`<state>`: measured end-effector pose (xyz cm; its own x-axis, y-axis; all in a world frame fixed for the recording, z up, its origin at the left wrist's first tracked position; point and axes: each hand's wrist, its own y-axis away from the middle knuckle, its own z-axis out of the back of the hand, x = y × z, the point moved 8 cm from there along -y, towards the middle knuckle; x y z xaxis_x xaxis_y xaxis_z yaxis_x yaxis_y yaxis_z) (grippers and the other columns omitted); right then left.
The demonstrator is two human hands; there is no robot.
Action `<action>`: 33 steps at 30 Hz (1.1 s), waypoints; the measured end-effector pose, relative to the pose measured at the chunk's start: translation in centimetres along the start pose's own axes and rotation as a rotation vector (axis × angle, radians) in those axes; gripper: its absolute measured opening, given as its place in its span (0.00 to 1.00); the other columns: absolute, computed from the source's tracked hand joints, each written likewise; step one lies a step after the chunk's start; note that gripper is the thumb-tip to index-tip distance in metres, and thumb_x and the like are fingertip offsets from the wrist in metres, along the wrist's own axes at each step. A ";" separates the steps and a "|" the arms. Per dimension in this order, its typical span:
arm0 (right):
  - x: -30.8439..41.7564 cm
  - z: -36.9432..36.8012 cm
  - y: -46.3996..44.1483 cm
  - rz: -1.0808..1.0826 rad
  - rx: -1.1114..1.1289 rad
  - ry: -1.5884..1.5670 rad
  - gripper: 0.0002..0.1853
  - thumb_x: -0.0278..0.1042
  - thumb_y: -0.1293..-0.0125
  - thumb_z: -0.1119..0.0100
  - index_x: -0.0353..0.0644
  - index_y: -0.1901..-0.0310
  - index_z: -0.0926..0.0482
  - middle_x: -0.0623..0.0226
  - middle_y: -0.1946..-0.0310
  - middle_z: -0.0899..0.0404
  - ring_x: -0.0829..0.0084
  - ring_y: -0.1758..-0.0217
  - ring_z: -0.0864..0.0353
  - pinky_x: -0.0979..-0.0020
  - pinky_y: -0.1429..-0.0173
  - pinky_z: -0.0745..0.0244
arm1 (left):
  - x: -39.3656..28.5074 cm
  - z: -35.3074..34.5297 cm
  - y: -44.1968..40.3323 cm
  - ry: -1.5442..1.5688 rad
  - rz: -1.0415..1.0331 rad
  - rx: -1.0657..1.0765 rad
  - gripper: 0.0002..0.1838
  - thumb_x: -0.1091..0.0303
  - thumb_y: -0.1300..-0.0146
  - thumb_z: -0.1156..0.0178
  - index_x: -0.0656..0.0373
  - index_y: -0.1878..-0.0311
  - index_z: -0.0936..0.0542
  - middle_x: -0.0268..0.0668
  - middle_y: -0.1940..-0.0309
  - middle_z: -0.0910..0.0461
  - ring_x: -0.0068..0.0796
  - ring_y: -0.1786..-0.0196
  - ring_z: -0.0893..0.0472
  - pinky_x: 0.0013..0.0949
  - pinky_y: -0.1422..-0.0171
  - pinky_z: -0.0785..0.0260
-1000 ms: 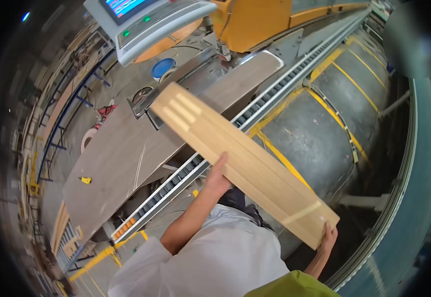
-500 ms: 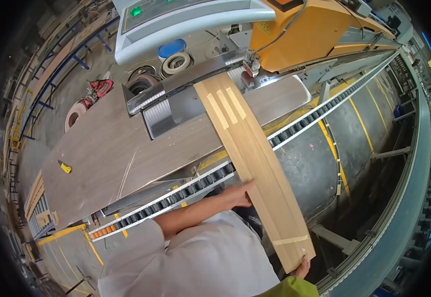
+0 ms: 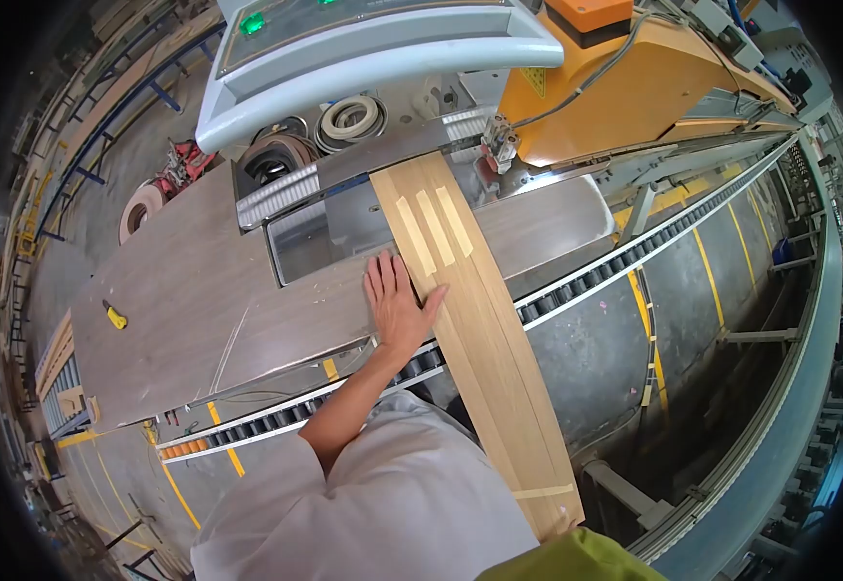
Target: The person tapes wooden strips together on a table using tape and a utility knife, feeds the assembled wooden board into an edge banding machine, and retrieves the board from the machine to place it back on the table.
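A long wooden board [image 3: 489,368], with several pale tape strips near its far end, lies across the grey-brown worktable [image 3: 180,281] and the roller rail [image 3: 576,297]. My left hand [image 3: 402,305] rests with fingers spread at the board's left edge, its thumb on the wood and its other fingers over the tabletop. At the board's near end, my right hand [image 3: 569,526] is almost wholly hidden by the green sleeve. The board's far end reaches the metal plate [image 3: 344,218] beside the machine's guide.
A control panel [image 3: 373,44] overhangs the far side, beside an orange machine [image 3: 615,92]. A yellow cutter [image 3: 115,315] lies on the worktable. Rolls of edging [image 3: 352,118] are behind it. A green-topped conveyor [image 3: 780,465] curves along the right.
The board has swung from diagonal to more lengthwise and its far end has come down onto the table. My left hand has let go of its edge and moved forward with fingers spread.
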<state>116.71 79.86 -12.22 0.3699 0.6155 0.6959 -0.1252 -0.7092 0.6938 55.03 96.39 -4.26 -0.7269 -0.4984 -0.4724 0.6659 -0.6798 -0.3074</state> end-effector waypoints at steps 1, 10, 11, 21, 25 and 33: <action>0.7 -0.4 0.3 0.000 0.000 0.010 0.36 0.62 0.33 0.48 0.42 0.33 0.34 0.60 0.38 0.28 0.58 0.35 0.29 0.56 0.34 0.33 | 0.1 0.0 0.1 0.002 0.036 0.013 0.45 0.43 0.43 0.36 0.71 0.33 0.36 0.61 0.31 0.42 0.64 0.27 0.47 0.58 0.24 0.58; 13.8 -13.2 -4.9 0.709 -0.351 1.064 0.31 0.41 0.46 0.27 0.28 0.45 0.24 0.53 0.53 0.19 0.64 0.49 0.21 0.68 0.43 0.28 | 0.4 -0.5 0.0 0.029 0.068 0.032 0.46 0.46 0.45 0.33 0.72 0.33 0.36 0.61 0.29 0.45 0.65 0.26 0.50 0.63 0.25 0.61; 14.4 -20.5 -5.0 0.722 -0.188 1.135 0.31 0.39 0.47 0.27 0.28 0.45 0.24 0.55 0.54 0.18 0.65 0.52 0.20 0.68 0.44 0.28 | 0.4 -0.5 0.1 0.035 0.067 0.031 0.46 0.46 0.45 0.33 0.72 0.33 0.36 0.61 0.29 0.45 0.65 0.26 0.50 0.63 0.25 0.61; 5.4 -34.9 -10.4 -0.063 0.614 1.083 0.15 0.40 0.45 0.25 0.38 0.61 0.14 0.74 0.71 0.17 0.83 0.69 0.22 0.75 0.62 0.26 | 0.3 -0.4 -0.6 0.082 0.047 0.052 0.47 0.46 0.44 0.34 0.74 0.33 0.38 0.59 0.30 0.43 0.63 0.26 0.49 0.63 0.26 0.61; 5.8 -34.3 -10.9 -0.013 0.566 1.030 0.15 0.40 0.45 0.26 0.37 0.63 0.14 0.75 0.73 0.17 0.84 0.70 0.23 0.75 0.64 0.27 | -0.2 -0.8 -1.1 0.100 -0.017 0.089 0.48 0.45 0.43 0.35 0.76 0.33 0.39 0.59 0.29 0.44 0.63 0.26 0.49 0.63 0.26 0.60; 6.4 -33.7 -12.4 0.032 0.513 1.044 0.18 0.44 0.45 0.25 0.34 0.68 0.15 0.77 0.76 0.22 0.86 0.73 0.29 0.76 0.70 0.32 | -0.1 -1.1 -1.8 0.137 -0.016 0.131 0.45 0.51 0.42 0.34 0.79 0.34 0.40 0.58 0.28 0.46 0.62 0.25 0.50 0.62 0.26 0.60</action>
<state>89.61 104.20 -10.17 -0.5951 0.4090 0.6919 0.3553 -0.6383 0.6829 54.08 98.23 -4.57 -0.7018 -0.4146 -0.5794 0.6200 -0.7560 -0.2101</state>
